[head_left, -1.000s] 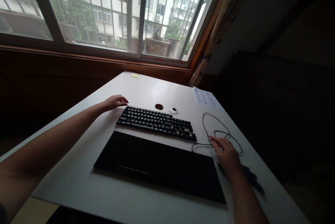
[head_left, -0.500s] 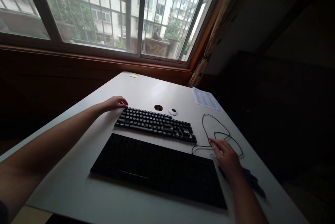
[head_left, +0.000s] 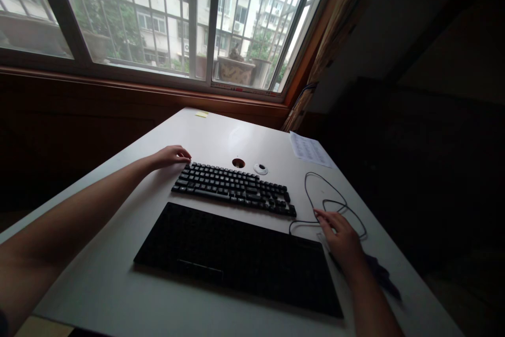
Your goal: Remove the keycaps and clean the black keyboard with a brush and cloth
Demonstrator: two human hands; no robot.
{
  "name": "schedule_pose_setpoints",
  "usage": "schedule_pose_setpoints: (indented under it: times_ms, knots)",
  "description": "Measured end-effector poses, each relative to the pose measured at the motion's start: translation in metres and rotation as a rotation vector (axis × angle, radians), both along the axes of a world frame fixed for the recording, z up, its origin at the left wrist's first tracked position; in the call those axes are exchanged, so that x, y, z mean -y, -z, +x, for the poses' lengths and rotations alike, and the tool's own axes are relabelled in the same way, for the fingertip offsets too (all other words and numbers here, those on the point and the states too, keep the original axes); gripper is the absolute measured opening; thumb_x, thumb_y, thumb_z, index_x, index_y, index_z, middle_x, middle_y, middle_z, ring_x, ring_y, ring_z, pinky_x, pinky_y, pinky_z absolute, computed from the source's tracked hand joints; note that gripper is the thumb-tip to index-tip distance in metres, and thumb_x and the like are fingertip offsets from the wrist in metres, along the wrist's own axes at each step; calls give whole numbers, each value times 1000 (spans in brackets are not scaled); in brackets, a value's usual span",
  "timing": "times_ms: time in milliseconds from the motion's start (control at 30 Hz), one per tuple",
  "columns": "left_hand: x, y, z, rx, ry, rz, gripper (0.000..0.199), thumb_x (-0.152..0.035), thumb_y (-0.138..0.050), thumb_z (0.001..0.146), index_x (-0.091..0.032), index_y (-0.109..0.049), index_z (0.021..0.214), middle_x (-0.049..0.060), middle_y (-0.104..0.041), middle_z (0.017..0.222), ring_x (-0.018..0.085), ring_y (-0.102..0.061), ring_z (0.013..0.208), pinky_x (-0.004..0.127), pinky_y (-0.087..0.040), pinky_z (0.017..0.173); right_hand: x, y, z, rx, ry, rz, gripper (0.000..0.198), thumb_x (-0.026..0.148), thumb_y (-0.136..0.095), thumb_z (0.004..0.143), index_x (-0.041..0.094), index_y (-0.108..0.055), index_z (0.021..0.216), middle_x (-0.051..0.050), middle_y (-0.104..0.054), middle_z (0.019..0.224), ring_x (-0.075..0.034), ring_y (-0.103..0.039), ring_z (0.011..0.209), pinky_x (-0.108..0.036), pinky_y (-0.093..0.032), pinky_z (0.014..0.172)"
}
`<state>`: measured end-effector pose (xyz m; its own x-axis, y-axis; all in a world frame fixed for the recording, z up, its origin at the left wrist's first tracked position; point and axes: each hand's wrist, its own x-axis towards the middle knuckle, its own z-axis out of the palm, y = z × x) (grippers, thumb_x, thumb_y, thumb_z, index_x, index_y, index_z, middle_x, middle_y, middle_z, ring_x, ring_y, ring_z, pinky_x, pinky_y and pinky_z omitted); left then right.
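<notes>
A black computer keyboard frame with its keys (head_left: 232,185) lies across the desk, keys facing up. At its far left corner, my left hand (head_left: 173,155) has its fingertips closed together on the edge. In front of it rests a flat, glossy black panel (head_left: 236,258), about as wide or wider. A thin black cable (head_left: 341,190) loops over the desk on the right and runs to the panel's back edge. My right hand (head_left: 341,234) pinches this cable beside the panel's far right corner. The palm hides part of the cable.
A white desk (head_left: 90,289) stands below a barred window (head_left: 177,16). Behind the keyboard are a round hole (head_left: 239,163) and a white ring-shaped cover (head_left: 261,169). Printed paper (head_left: 311,149), a yellow note (head_left: 202,114) and dark cloth (head_left: 382,276) lie near the edges.
Almost nothing differs. The left hand and the keyboard's left end appear shifted very slightly left, along with a small shift of the view. The right hand stays at the cable.
</notes>
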<state>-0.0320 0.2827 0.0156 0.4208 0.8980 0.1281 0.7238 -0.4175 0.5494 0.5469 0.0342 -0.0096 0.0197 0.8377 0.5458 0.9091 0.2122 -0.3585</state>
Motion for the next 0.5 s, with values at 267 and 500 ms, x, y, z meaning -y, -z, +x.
schedule_pose_setpoints:
  times_ms: [267, 500]
  knots:
    - [-1, 3, -1, 35, -7, 42, 38, -54, -69, 74, -21, -80, 87, 6, -73, 95, 24, -67, 91, 32, -49, 88, 0, 1, 0, 25, 14, 2, 31, 39, -50, 98, 24, -72, 112, -8, -71, 106, -26, -64, 103, -41, -50, 92]
    - [23, -3, -12, 145, -64, 86, 46, -61, -66, 80, -19, -76, 96, 8, -72, 103, 22, -67, 93, 33, -53, 86, 1, 0, 1, 28, 25, 23, 30, 39, -50, 98, 24, -72, 110, -7, -70, 106, -25, -64, 102, -40, -50, 92]
